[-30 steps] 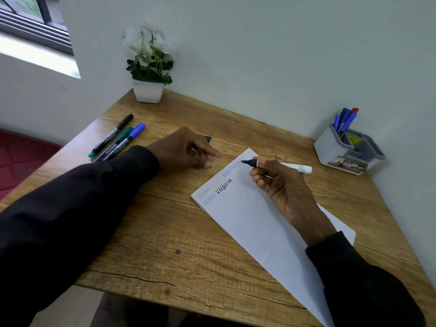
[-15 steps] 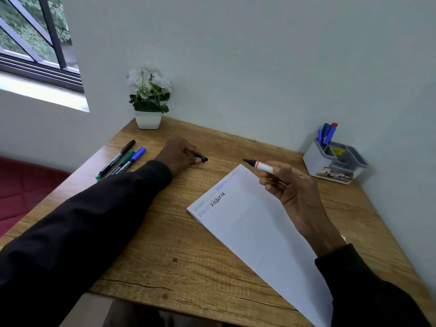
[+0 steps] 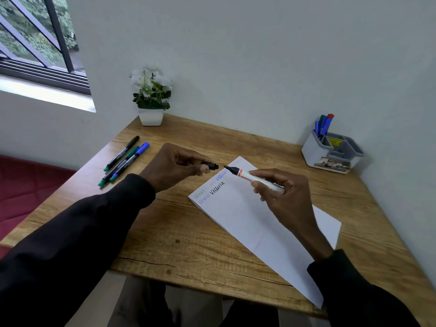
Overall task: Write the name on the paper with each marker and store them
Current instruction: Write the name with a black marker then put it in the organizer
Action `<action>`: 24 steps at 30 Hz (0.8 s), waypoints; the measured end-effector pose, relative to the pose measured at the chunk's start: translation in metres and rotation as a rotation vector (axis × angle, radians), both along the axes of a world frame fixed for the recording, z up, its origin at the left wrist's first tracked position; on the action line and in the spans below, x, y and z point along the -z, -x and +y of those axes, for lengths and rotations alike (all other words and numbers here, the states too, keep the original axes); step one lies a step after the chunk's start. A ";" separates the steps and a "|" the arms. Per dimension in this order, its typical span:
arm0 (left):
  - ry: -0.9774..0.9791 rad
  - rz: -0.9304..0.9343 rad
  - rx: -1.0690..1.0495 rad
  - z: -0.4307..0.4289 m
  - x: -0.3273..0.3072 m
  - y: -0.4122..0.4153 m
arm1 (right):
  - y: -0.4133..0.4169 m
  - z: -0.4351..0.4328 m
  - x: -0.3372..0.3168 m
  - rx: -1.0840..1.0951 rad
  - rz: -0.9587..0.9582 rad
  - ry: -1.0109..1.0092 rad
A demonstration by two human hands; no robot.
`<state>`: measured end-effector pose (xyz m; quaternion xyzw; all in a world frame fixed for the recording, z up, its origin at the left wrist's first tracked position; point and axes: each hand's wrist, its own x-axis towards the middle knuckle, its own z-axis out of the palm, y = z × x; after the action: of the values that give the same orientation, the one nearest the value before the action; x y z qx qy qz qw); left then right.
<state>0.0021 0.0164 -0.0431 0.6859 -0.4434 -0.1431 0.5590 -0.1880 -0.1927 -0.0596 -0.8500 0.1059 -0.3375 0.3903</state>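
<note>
The right hand point(image 3: 285, 197) grips a white marker point(image 3: 253, 178) around its barrel, fingers point(image 3: 259, 185) closed on it, and holds it above the paper point(image 3: 254, 223) with the black tip uncapped and pointing left. The left hand point(image 3: 174, 166) pinches the black cap point(image 3: 211, 165) between thumb and fingers, open end facing the tip; cap and tip are just apart, nearly in line, not joined.

The paper lies slantwise on the wooden table point(image 3: 184, 246), its far corner under the marker. Near that corner the name "Victoria" stands several times (once in bold black, others in blue and green, some too faint to read).

Three pens point(image 3: 125, 160) lie side by side at the table's left edge, well apart from the paper. At the far right, against the wall, a grey organiser point(image 3: 330, 153) holds more markers point(image 3: 323, 125) upright in its back left compartment. A potted plant point(image 3: 151, 100) sits at the far left corner.
</note>
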 end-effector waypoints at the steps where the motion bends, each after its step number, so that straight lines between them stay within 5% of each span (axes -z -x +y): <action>1: -0.003 -0.008 0.000 0.001 0.001 0.001 | 0.000 0.001 0.000 0.003 -0.005 0.023; 24: -0.011 -0.263 0.018 -0.023 -0.017 0.021 | -0.001 0.006 -0.016 -0.008 -0.119 0.242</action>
<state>-0.0192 -0.0065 -0.0264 0.6976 -0.5185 -0.0593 0.4908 -0.1872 -0.1872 -0.0434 -0.8697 0.0379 -0.3961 0.2920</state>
